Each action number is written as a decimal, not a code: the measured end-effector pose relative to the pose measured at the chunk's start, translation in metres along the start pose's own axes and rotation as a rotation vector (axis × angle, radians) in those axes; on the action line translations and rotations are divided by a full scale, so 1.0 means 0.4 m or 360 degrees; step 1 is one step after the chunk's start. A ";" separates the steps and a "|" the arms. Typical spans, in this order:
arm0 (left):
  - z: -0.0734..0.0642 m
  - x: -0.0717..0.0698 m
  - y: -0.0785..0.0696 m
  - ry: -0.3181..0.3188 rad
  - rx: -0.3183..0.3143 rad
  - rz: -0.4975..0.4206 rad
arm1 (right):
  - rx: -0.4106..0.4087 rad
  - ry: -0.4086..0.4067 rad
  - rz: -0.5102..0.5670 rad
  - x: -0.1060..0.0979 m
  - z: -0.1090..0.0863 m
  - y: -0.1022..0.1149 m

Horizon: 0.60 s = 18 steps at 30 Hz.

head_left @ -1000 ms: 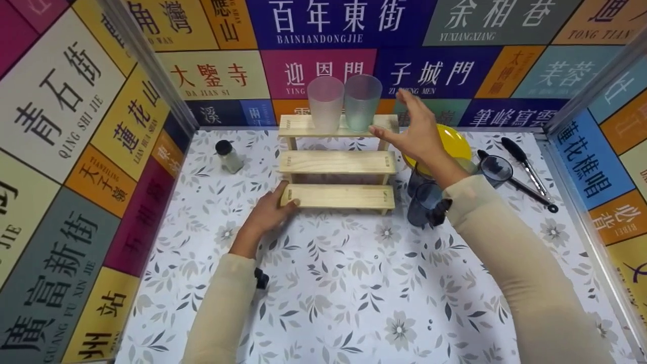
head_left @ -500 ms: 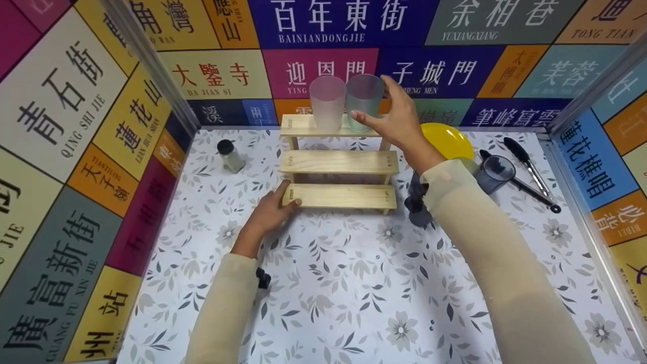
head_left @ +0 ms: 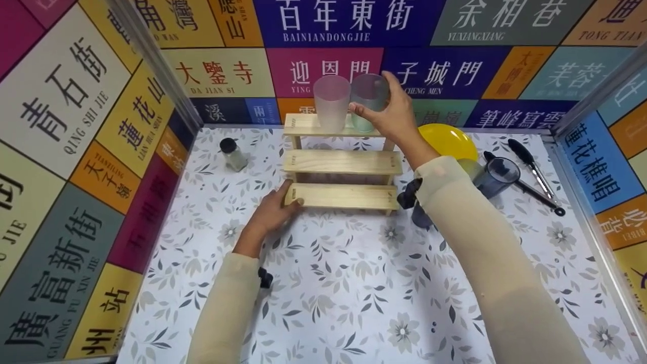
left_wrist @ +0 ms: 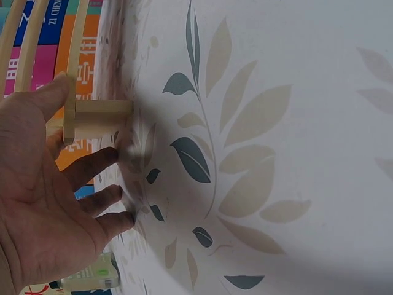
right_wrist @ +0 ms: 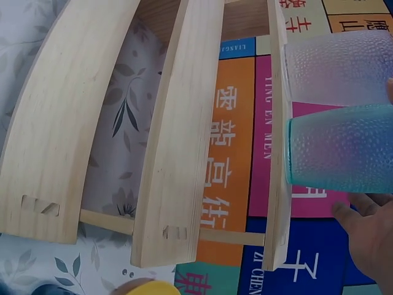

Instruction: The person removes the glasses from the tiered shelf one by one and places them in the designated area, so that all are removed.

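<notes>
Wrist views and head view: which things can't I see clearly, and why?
Head view: dark blue item, partly behind right sleeve.
Left wrist view: print on the bottle, too small to read.
Right wrist view: right hand and green cup, cut off by the right edge; yellow dish, by the bottom edge.

Two hands (head_left: 271, 210), two frosted cups (head_left: 331, 103), three shelves (head_left: 343, 195) show.

A booth-like enclosure, shown by printed place-name panels (head_left: 349, 23) around a floral-patterned table (head_left: 343, 293).
</notes>
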<state>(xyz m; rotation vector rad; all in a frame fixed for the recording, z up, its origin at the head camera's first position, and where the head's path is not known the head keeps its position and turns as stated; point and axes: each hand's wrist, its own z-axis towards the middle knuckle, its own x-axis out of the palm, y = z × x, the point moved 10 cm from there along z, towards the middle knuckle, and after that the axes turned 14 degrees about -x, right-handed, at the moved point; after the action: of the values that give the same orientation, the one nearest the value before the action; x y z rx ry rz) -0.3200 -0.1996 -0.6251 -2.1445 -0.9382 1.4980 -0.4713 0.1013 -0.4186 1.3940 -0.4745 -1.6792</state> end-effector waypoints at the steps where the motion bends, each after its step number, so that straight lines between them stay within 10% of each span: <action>1: -0.001 -0.001 -0.001 -0.0004 0.0009 -0.0003 | 0.0000 -0.0004 0.0004 0.002 0.003 0.001; 18: 0.004 -0.002 0.005 0.0005 0.0014 -0.0007 | 0.0066 -0.0082 0.0001 -0.034 -0.001 0.004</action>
<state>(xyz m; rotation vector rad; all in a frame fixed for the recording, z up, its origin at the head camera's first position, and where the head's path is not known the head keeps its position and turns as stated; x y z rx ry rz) -0.3209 -0.2015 -0.6264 -2.1366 -0.9326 1.4932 -0.4706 0.1114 -0.4094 1.3828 -0.5422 -1.7169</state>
